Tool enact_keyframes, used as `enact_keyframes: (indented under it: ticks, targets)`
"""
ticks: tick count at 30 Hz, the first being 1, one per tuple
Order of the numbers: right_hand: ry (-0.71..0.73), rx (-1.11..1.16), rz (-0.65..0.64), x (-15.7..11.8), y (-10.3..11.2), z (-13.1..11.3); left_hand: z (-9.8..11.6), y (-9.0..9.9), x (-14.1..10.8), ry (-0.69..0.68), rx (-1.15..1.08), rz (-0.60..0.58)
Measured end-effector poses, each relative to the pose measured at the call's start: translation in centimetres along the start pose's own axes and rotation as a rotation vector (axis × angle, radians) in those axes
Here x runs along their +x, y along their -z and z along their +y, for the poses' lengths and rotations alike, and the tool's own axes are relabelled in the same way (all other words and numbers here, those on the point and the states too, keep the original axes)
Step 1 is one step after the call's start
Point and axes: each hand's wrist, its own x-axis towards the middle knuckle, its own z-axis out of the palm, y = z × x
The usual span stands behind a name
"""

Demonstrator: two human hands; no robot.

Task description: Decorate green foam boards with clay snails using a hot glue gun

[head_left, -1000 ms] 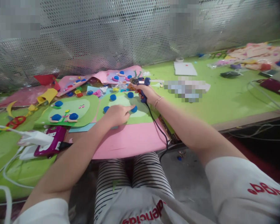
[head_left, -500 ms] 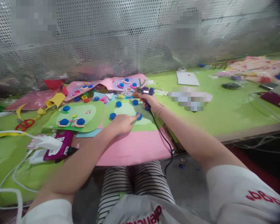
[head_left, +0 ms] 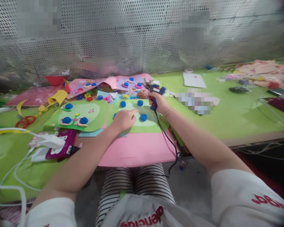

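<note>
In my right hand (head_left: pixel 158 102) is a dark blue glue gun (head_left: pixel 159 89), held by its grip over the far right edge of a green sheet. Its black cord (head_left: pixel 164 132) runs down past the table edge. My left hand (head_left: pixel 125 119) is over the same green sheet (head_left: pixel 118 108), index finger stretched out and the others partly curled, with nothing in it. Blue round pieces sit on that sheet: one (head_left: pixel 143 117) lies just right of my left fingertip, another (head_left: pixel 140 103) and a third (head_left: pixel 122 104) lie farther back. A further blue piece is partly hidden behind my left hand.
To the left, a green sheet (head_left: pixel 97 121) carries snail-like figures with blue shells. Pink decorated sheets (head_left: pixel 115 82) lie behind. Red scissors (head_left: pixel 25 121), a purple power strip (head_left: pixel 67 138) and white cables are at the left. A perforated metal panel (head_left: pixel 123 41) stands at the back.
My left index finger has lifted off the front right blue piece and drawn back to the left. My right hand has moved slightly right with the glue gun.
</note>
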Motion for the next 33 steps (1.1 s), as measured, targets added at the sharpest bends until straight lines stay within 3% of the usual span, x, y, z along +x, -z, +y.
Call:
enact_keyframes:
  ticks: [3, 7, 10, 13, 18, 22, 25, 29, 31, 33]
  targets:
    - [0.015, 0.047, -0.137, -0.5, 0.0, -0.5, -0.7, -0.2, 0.4, 0.138, -0.265, 0.181]
    - [-0.024, 0.054, -0.472, -1.7, 0.3, -1.5, -1.5, -0.3, 1.0, 0.275, -0.583, 0.334]
    - [-0.102, 0.008, -0.675, -2.5, 0.5, -2.2, -1.6, -0.1, 1.1, 0.256, -0.822, 0.272]
    - [-0.13, -0.01, -0.739, -3.1, 0.5, -2.3, -1.5, 0.1, 1.0, 0.198, -1.039, 0.126]
    - [-0.134, 0.005, -0.721, -3.5, 0.3, -2.2, -1.0, -0.3, 0.9, 0.103, -0.994, -0.155]
    - [-0.067, 0.077, -0.579, -3.1, 0.4, -2.6, -0.9, 1.0, 1.0, 0.117, -0.778, -0.084]
    - [-0.024, 0.179, -0.401, -2.4, 0.7, -2.8, -1.3, 4.3, -0.1, 0.111, -0.404, -0.106]
    - [-0.043, 0.224, -0.263, -1.4, 1.0, -2.4, -1.5, 9.4, -5.2, 0.288, 0.081, 0.016]
    - [-0.054, 0.209, -0.214, -1.0, 1.1, -2.0, -1.4, 10.9, -9.1, 0.384, 0.119, -0.003]
    - [-0.068, 0.2, -0.18, -0.7, 1.1, -1.6, -1.4, 11.2, -13.4, 0.493, 0.05, -0.084]
